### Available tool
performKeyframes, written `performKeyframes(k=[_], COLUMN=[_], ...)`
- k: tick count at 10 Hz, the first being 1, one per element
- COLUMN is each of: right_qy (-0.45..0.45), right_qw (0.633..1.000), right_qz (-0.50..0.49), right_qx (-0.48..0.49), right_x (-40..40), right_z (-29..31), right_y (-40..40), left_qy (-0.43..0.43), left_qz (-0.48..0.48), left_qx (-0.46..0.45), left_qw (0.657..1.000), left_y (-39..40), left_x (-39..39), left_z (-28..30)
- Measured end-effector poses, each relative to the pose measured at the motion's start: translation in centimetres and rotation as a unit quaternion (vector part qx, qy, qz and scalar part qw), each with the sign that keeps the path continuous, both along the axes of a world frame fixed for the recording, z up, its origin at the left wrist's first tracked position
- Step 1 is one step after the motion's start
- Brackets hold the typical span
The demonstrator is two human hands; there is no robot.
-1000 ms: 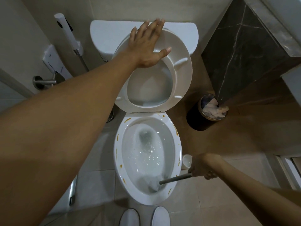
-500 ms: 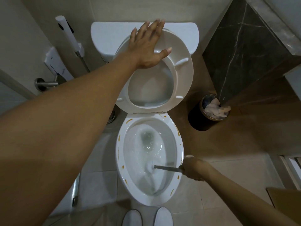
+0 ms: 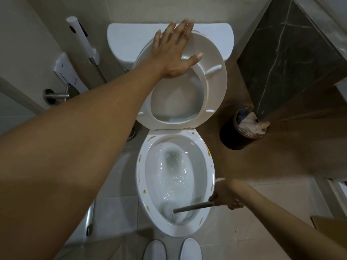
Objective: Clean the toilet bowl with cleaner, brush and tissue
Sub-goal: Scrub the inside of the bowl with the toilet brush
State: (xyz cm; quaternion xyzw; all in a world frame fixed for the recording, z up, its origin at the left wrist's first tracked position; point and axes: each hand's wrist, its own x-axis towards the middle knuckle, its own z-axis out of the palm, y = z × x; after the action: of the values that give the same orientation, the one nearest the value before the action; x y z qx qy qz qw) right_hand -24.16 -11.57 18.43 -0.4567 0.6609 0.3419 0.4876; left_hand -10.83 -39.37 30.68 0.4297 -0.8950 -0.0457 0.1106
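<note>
The white toilet bowl lies below me, its rim dotted with orange-brown marks and foamy water inside. My left hand presses flat, fingers straight, on the raised seat, which leans against the tank. My right hand grips the grey handle of the toilet brush at the bowl's right rim. The white brush head sits against the near inner wall of the bowl.
A dark bin with crumpled tissue stands on the floor to the right, beside a black marble cabinet. A bidet sprayer and a metal paper holder are on the left wall. My white slippers are at the bowl's front.
My right hand has drawn the brush back, so the head moved from the bowl's middle to the near inner wall. My left hand stays on the seat.
</note>
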Motion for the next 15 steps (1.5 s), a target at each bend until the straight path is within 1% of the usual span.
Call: performKeyframes(k=[1, 2, 3, 4, 5, 6, 7, 8, 9, 10, 11, 12, 13, 14, 15], right_qy=[-0.007, -0.035, -0.086, -0.106, -0.096, -0.101, -0.124, -0.113, -0.135, -0.137, -0.127, -0.080, -0.056, -0.048, -0.051], right_qw=[1.000, 0.992, 0.986, 0.988, 0.991, 0.988, 0.968, 0.960, 0.967, 0.982, 0.982, 0.972, 0.967, 0.972, 0.987], right_qz=[0.003, 0.013, -0.089, -0.100, -0.088, -0.107, -0.169, -0.184, -0.175, -0.111, -0.089, -0.082, -0.088, -0.076, -0.014], right_qx=[-0.005, -0.118, -0.114, -0.050, 0.016, -0.038, -0.138, -0.176, -0.123, -0.071, -0.104, -0.207, -0.231, -0.215, -0.152], right_x=[-0.3, 1.7, 2.2, 0.4, -1.0, -0.6, 0.9, 2.0, 0.8, -1.0, -0.4, 1.4, 2.3, 1.4, 0.5], right_z=[-0.6, -3.1, -4.2, -3.1, -2.4, -3.5, -5.2, -6.4, -5.4, -4.0, -4.6, -6.0, -7.4, -7.8, -6.1], right_y=[-0.4, 0.4, 1.1, 1.4, 0.7, -0.5, -1.7, -1.8, -0.6, -0.6, -1.8, -3.2, -2.6, -0.2, 1.3], left_qy=[-0.001, 0.002, 0.003, 0.000, 0.001, 0.001, 0.000, -0.001, -0.002, 0.001, 0.000, 0.000, 0.001, 0.000, 0.004], left_qz=[0.000, 0.001, 0.000, 0.001, 0.003, 0.003, 0.002, 0.003, 0.001, 0.005, 0.004, 0.004, 0.005, 0.010, 0.012], left_qx=[0.002, 0.004, 0.008, 0.003, 0.003, 0.000, 0.000, -0.001, 0.000, 0.001, -0.002, 0.002, -0.001, 0.001, 0.002], left_qw=[1.000, 1.000, 1.000, 1.000, 1.000, 1.000, 1.000, 1.000, 1.000, 1.000, 1.000, 1.000, 1.000, 1.000, 1.000], left_y=[0.0, 0.0, 0.0, 0.0, -0.1, 0.0, -0.1, -0.1, 0.0, 0.1, 0.1, 0.1, 0.1, 0.1, 0.2], left_x=[-0.1, -0.1, -0.1, -0.2, -0.1, -0.2, -0.1, -0.1, -0.2, -0.1, -0.2, -0.2, -0.2, -0.2, -0.3], left_z=[0.0, 0.0, 0.0, 0.0, 0.0, 0.0, 0.0, 0.0, 0.0, 0.1, 0.0, 0.0, 0.0, 0.0, 0.0])
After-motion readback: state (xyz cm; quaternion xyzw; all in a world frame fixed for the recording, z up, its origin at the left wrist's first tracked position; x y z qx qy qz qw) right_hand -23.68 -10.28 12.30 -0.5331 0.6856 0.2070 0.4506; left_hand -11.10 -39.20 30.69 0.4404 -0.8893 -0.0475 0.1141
